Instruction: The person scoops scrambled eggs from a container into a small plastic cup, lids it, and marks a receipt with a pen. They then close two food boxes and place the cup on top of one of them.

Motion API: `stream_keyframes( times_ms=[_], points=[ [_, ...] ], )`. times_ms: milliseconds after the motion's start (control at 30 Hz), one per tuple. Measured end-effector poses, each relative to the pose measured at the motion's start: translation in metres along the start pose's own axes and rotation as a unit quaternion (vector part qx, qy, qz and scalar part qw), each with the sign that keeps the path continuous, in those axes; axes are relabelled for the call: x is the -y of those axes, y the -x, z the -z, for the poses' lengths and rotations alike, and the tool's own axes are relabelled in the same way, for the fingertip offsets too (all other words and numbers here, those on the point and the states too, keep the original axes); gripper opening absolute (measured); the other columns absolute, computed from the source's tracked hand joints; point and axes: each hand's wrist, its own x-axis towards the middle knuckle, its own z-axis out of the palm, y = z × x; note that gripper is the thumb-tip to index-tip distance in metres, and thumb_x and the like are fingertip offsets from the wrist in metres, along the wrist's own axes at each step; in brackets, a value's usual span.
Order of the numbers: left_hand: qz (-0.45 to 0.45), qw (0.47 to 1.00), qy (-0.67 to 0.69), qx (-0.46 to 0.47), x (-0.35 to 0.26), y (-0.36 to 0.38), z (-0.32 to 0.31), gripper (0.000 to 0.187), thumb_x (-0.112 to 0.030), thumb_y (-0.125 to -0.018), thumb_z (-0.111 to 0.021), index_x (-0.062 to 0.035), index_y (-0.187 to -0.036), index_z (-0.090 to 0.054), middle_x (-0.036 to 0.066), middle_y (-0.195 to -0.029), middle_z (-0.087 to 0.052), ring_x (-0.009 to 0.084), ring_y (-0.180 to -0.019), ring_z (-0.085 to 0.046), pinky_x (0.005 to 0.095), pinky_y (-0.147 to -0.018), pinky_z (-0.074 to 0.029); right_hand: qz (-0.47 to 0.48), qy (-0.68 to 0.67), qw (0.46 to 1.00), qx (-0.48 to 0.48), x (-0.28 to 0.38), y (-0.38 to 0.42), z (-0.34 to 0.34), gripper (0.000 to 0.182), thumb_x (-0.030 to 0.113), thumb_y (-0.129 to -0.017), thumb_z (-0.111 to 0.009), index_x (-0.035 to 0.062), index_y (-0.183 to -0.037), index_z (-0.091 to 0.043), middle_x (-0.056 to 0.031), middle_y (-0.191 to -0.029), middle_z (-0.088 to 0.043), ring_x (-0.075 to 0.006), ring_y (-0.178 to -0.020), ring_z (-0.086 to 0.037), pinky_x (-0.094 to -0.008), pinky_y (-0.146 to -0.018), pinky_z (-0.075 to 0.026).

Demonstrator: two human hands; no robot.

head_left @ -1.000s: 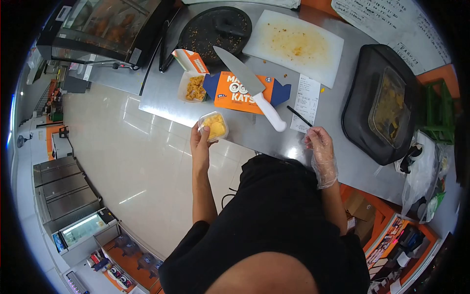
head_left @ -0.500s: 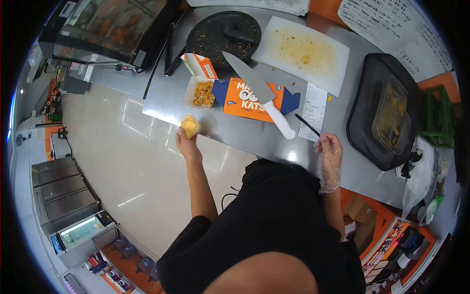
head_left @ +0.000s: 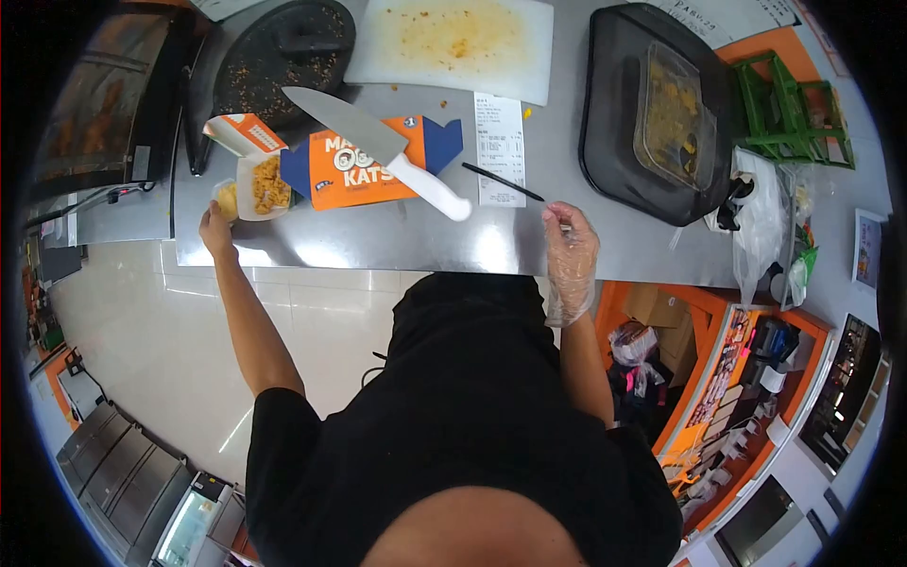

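My left hand (head_left: 218, 232) pinches a small clear cup of yellow sauce (head_left: 226, 199) at the table's left front. Right beside it stands an open takeaway carton (head_left: 248, 194) with chopped, crumbed food (head_left: 271, 184) inside. My right hand (head_left: 571, 260) wears a clear plastic glove, its fingers curled together just off the end of a black pen (head_left: 501, 181). Whether anything is between those fingers I cannot make out. The pen lies across a printed receipt (head_left: 501, 132). A white-handled knife (head_left: 368, 132) rests on a flat orange-and-blue box (head_left: 368, 184).
Behind are a round black pan (head_left: 248, 80) and a stained white cutting board (head_left: 378, 57). To the right sits a black lidded appliance (head_left: 605, 123) with a clear food container (head_left: 675, 123) on top, near a green crate (head_left: 770, 118). A glass-fronted warmer (head_left: 118, 104) stands left.
My left hand has brought the sauce cup from in front of the table edge to the carton's side. The view has swung right and turned. My right hand stays near the pen.
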Motion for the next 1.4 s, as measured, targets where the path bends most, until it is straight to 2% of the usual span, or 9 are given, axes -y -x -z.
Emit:
stream_keyframes(
  times_ms=[233,500,600,700,733,833,1067,1200,1400],
  points=[
    [0.018,0.994,0.092,0.063,-0.007,0.033,0.004,0.061,-0.041,-0.107,-0.054,0.0072,-0.143,-0.054,0.020,-0.136,-0.063,0.0277,-0.124,-0.060,0.0378,-0.105,-0.047,0.138,0.149,0.977,0.058,-0.004,-0.001,0.014,0.010,0.003,-0.088,-0.073,0.0015,-0.098,-0.072,-0.0131,-0.090,-0.068,-0.0294,-0.083,-0.067,-0.0381,-0.074,-0.053],
    [-0.079,0.962,-0.037,-0.257,0.026,0.227,-0.010,0.046,-0.028,-0.108,-0.053,0.0132,-0.127,-0.057,0.023,-0.128,-0.062,0.0324,-0.118,-0.061,0.0410,-0.105,-0.047,0.305,0.184,0.930,0.087,-0.013,-0.056,0.010,0.006,0.005,-0.088,-0.073,0.0016,-0.093,-0.072,-0.0151,-0.087,-0.067,-0.0330,-0.081,-0.065,-0.0419,-0.075,-0.053],
    [0.106,0.988,-0.005,-0.116,0.063,0.341,-0.034,0.038,-0.021,-0.106,-0.055,0.0060,-0.132,-0.056,0.016,-0.127,-0.063,0.0253,-0.116,-0.061,0.0373,-0.103,-0.048,0.145,0.094,0.971,0.165,-0.007,-0.056,0.027,0.008,0.006,-0.093,-0.069,0.0009,-0.097,-0.071,-0.0173,-0.086,-0.066,-0.0348,-0.076,-0.064,-0.0430,-0.072,-0.053],
    [0.347,0.906,-0.017,0.243,0.038,0.426,-0.067,0.054,-0.033,-0.106,-0.050,-0.0020,-0.150,-0.049,0.013,-0.144,-0.059,0.0232,-0.131,-0.053,0.0374,-0.112,-0.037,0.052,0.224,0.952,0.203,-0.024,-0.053,0.047,0.011,0.008,-0.096,-0.065,0.0005,-0.103,-0.070,-0.0183,-0.084,-0.065,-0.0366,-0.073,-0.064,-0.0441,-0.070,-0.053],
    [0.258,0.872,0.053,0.412,0.047,0.443,-0.074,0.061,-0.036,-0.105,-0.053,-0.0019,-0.155,-0.045,0.013,-0.151,-0.054,0.0233,-0.136,-0.051,0.0351,-0.113,-0.037,0.094,0.198,0.964,0.151,-0.033,-0.050,0.050,0.012,0.009,-0.096,-0.065,0.0009,-0.104,-0.069,-0.0179,-0.085,-0.066,-0.0367,-0.074,-0.064,-0.0446,-0.070,-0.053],
    [0.398,0.795,0.139,0.435,-0.026,0.442,-0.068,0.063,-0.037,-0.105,-0.053,-0.0010,-0.155,-0.043,0.012,-0.150,-0.055,0.0227,-0.139,-0.049,0.0338,-0.115,-0.035,0.154,0.172,0.966,0.118,-0.035,-0.046,0.059,0.013,0.008,-0.094,-0.066,0.0018,-0.105,-0.069,-0.0172,-0.089,-0.067,-0.0370,-0.079,-0.064,-0.0454,-0.072,-0.052],
    [0.087,0.762,-0.264,0.585,-0.097,0.433,-0.040,0.063,-0.044,-0.107,-0.047,0.0023,-0.151,-0.047,0.026,-0.139,-0.063,0.0378,-0.127,-0.062,0.0427,-0.106,-0.048,0.254,0.171,0.926,0.222,-0.028,-0.062,0.045,0.019,0.004,-0.089,-0.067,0.0036,-0.108,-0.070,-0.0161,-0.103,-0.067,-0.0367,-0.093,-0.063,-0.0451,-0.083,-0.053],
    [0.127,0.735,-0.333,0.576,-0.124,0.432,-0.026,0.058,-0.042,-0.107,-0.049,0.0032,-0.143,-0.055,0.030,-0.133,-0.064,0.0437,-0.126,-0.061,0.0458,-0.105,-0.049,0.310,0.157,0.917,0.196,-0.010,-0.071,0.016,0.017,0.002,-0.088,-0.069,0.0029,-0.105,-0.070,-0.0155,-0.100,-0.068,-0.0369,-0.090,-0.064,-0.0449,-0.080,-0.053],
    [-0.060,0.945,-0.138,0.289,-0.130,0.331,-0.003,0.039,-0.021,-0.101,-0.065,0.0002,-0.134,-0.064,0.017,-0.128,-0.071,0.0302,-0.113,-0.069,0.0408,-0.094,-0.054,0.291,0.132,0.931,0.175,0.076,-0.044,-0.022,0.013,0.003,-0.088,-0.071,0.0028,-0.101,-0.071,-0.0137,-0.094,-0.068,-0.0353,-0.086,-0.066,-0.0440,-0.078,-0.055]
  ],
)
